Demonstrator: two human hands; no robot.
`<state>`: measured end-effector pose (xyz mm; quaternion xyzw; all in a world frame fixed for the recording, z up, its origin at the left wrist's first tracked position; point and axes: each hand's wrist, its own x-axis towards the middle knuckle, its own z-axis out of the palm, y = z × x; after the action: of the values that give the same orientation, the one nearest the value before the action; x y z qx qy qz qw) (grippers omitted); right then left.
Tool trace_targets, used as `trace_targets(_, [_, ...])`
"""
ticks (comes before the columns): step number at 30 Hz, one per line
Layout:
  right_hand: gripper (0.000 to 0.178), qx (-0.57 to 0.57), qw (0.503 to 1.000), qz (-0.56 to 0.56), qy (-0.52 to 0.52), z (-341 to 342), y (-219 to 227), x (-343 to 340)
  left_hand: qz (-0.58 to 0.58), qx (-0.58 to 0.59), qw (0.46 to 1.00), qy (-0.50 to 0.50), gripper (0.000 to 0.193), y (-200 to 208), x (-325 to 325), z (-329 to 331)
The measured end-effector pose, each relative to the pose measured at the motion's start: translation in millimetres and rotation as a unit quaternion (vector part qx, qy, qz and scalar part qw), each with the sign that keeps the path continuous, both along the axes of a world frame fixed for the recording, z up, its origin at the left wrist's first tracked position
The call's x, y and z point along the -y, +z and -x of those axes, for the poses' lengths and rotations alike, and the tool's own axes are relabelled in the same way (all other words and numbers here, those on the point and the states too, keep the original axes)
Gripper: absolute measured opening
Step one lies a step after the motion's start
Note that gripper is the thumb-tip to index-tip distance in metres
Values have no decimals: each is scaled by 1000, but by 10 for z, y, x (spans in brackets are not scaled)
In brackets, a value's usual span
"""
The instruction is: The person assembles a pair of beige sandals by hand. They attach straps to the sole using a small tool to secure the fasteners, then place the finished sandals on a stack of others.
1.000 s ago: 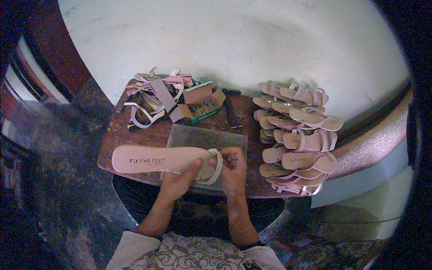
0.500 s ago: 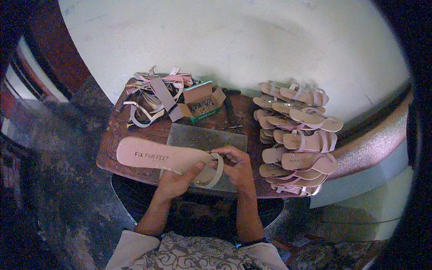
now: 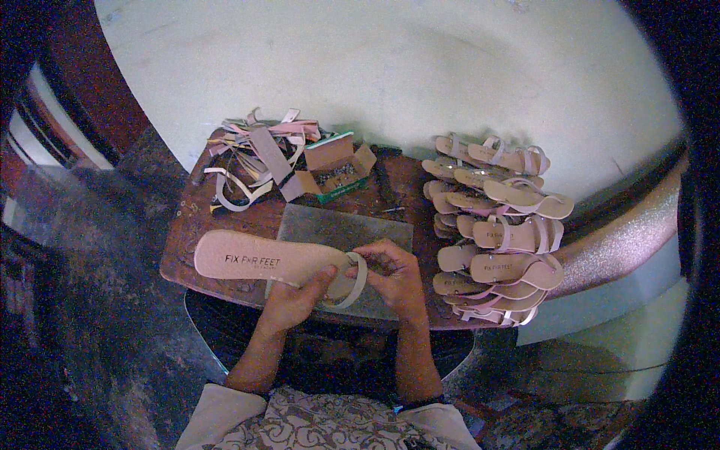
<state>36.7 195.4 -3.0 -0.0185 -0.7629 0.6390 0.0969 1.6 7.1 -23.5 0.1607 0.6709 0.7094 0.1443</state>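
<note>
A beige sandal sole (image 3: 240, 251) lies lengthwise in front of me, its heel end to the left. My left hand (image 3: 296, 300) is closed round its lower edge, thumb on the top face. A pale strap (image 3: 358, 285) loops over the toe end at the right. With bent fingers my right hand (image 3: 386, 274) pinches that strap at its upper end, close to the sole's edge. The fingertips partly hide the spot where strap and sole meet. Beneath the sandal is a flat grey slab (image 3: 300, 225) on the wooden table.
Stacked strapped sandals (image 3: 499, 232) fill the right side of the brown table (image 3: 187, 247). At the back left lies a heap of loose straps (image 3: 262, 150). Beside it stands an open cardboard box (image 3: 337, 176) of small metal pieces. A dark tool (image 3: 384, 184) lies right of the box.
The strap loop at the toe end has shifted slightly up and left, with the right hand's fingers still at its upper end. The left hand's hold on the sole is unchanged.
</note>
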Motion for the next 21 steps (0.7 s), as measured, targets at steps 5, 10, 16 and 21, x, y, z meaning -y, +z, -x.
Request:
trace_targets(5, [27,-36,998,-59,-3,13,-50,-18,-1,3,999,39,21,9,-53,-49])
trace_targets(10, [23,-56,998,-35,-8,35,-187,-24,65,43,996,50,21,34,-63,-96])
trace_targets(16, [22,-41,998,-49,-24,7,-150,0,72,59,995,31,21,64,-75,-101])
trace_targets(21, [20,-46,997,-55,-19,19,-144,9,74,58,995,41,21,-9,-77,-134])
